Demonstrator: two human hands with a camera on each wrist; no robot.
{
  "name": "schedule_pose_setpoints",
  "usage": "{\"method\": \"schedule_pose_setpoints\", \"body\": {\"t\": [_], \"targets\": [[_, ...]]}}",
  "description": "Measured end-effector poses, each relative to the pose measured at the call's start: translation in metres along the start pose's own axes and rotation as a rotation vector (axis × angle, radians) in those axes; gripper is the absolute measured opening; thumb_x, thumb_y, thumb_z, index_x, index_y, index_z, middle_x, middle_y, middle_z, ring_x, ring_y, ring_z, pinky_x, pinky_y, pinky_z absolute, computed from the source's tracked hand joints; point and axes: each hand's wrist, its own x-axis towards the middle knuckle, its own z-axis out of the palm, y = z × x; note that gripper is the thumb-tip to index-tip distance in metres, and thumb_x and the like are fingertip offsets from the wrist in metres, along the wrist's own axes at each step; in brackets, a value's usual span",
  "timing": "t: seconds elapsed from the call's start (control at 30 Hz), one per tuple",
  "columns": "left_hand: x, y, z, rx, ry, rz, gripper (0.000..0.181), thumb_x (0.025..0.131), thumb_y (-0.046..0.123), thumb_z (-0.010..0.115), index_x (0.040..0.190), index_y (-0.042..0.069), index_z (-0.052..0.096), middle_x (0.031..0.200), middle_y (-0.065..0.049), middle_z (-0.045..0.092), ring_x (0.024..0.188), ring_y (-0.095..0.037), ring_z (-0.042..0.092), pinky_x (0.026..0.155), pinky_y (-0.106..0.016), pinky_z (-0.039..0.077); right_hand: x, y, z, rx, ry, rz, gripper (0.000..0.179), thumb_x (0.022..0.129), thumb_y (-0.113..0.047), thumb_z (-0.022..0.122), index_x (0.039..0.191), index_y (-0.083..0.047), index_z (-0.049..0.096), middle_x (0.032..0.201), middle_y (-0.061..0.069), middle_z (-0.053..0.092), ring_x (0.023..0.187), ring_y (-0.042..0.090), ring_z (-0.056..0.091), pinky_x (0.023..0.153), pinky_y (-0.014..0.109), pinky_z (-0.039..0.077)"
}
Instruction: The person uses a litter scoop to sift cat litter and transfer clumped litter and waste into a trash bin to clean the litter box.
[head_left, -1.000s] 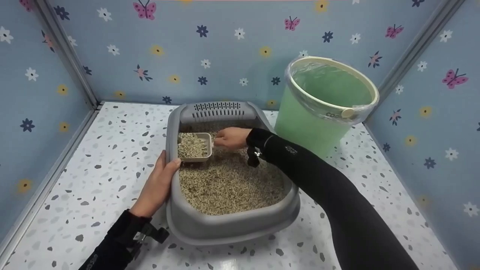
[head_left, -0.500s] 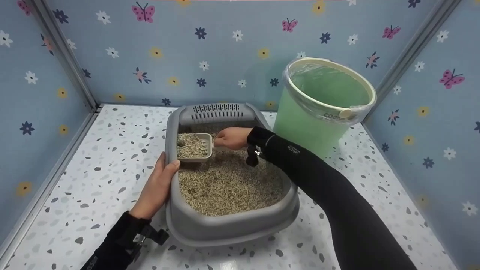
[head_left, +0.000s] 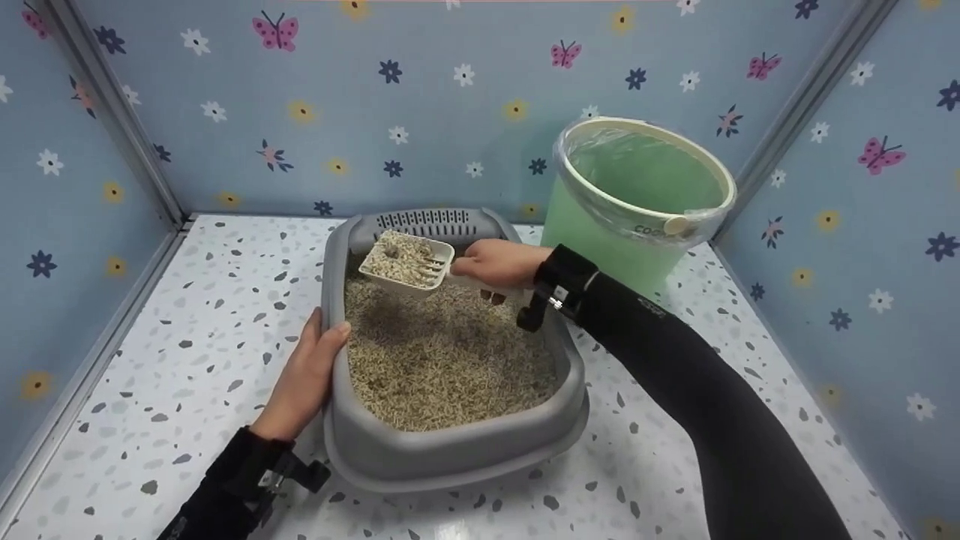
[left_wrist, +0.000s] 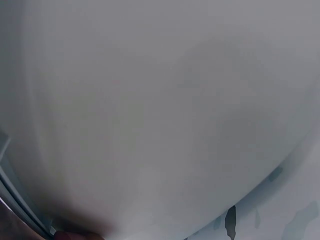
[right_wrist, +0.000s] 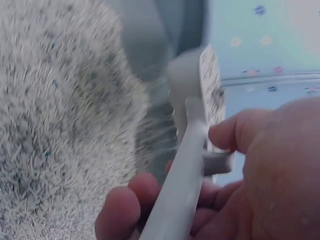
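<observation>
My right hand (head_left: 499, 262) grips the handle (right_wrist: 175, 185) of a pale litter scoop (head_left: 433, 283), fingers curled round it. Heaped with beige pellet litter and a grey clump, the scoop is held above the far part of a grey litter box (head_left: 450, 450). Blurred streaks, perhaps falling pellets, show below the scoop in the right wrist view. My left hand (head_left: 300, 382) holds the box's left rim, thumb on top and fingers along the outside. In the left wrist view the box's outer wall (left_wrist: 150, 100) fills most of the picture, with a bit of finger at the bottom left.
A green bin (head_left: 615, 232) with a clear liner stands behind the box to the right. Flower-patterned wall panels (head_left: 337, 90) enclose the back and both sides. The floor (head_left: 225, 300) is white with grey specks.
The scoop has risen from near the box's left wall and moved right and farther back with my right hand, and it has turned. My left hand stays on the rim.
</observation>
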Motion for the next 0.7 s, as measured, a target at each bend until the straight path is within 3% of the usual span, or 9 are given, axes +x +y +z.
{"method": "schedule_pose_setpoints", "body": {"t": [0.17, 0.33, 0.53, 0.6, 0.7], "targets": [[0.0, -0.004, -0.003, -0.008, 0.011, -0.001, 0.094, 0.115, 0.059, 0.042, 0.178, 0.012, -0.009, 0.186, -0.016, -0.006, 0.171, -0.033, -0.002, 0.138, -0.054, 0.0, -0.024, -0.002, 0.0, 0.059, 0.041, 0.021, 0.039, 0.116, -0.038, 0.053, 0.087, -0.013, 0.06, 0.074, 0.002, 0.063, 0.059, 0.015, 0.066, 0.059, 0.031, 0.06], [0.0, -0.004, -0.004, -0.011, 0.017, -0.008, 0.093, 0.116, 0.058, 0.042, 0.179, 0.013, -0.009, 0.186, -0.015, -0.007, 0.171, -0.031, -0.003, 0.138, -0.052, 0.0, -0.056, -0.002, 0.005, 0.085, 0.082, 0.018, 0.039, 0.116, -0.045, 0.054, 0.106, -0.01, 0.068, 0.081, 0.005, 0.068, 0.062, 0.014, 0.068, 0.064, 0.036, 0.064], [0.001, -0.005, 0.006, -0.037, 0.001, 0.011, 0.092, 0.116, 0.056, 0.043, 0.178, 0.012, -0.009, 0.186, -0.017, -0.007, 0.171, -0.031, -0.003, 0.138, -0.052, 0.001, -0.104, 0.002, 0.022, 0.19, 0.141, 0.098, 0.046, 0.115, -0.051, 0.058, 0.123, -0.007, 0.07, 0.082, 0.012, 0.071, 0.06, 0.018, 0.068, 0.055, 0.036, 0.062], [0.003, -0.005, 0.008, -0.038, -0.009, 0.017, 0.092, 0.116, 0.056, 0.042, 0.178, 0.012, -0.009, 0.186, -0.016, -0.007, 0.171, -0.031, -0.003, 0.138, -0.052, 0.001, -0.11, 0.003, 0.026, 0.214, 0.161, 0.12, 0.046, 0.116, -0.051, 0.058, 0.123, -0.007, 0.07, 0.08, 0.011, 0.07, 0.059, 0.018, 0.066, 0.054, 0.034, 0.06], [0.004, -0.005, 0.006, -0.042, -0.001, 0.031, 0.091, 0.116, 0.055, 0.043, 0.179, 0.012, -0.008, 0.186, -0.016, -0.005, 0.171, -0.032, -0.001, 0.138, -0.053, 0.001, -0.104, 0.0, 0.029, 0.254, 0.189, 0.107, 0.048, 0.115, -0.053, 0.057, 0.121, -0.008, 0.07, 0.081, 0.008, 0.069, 0.061, 0.016, 0.065, 0.055, 0.031, 0.06]]}}
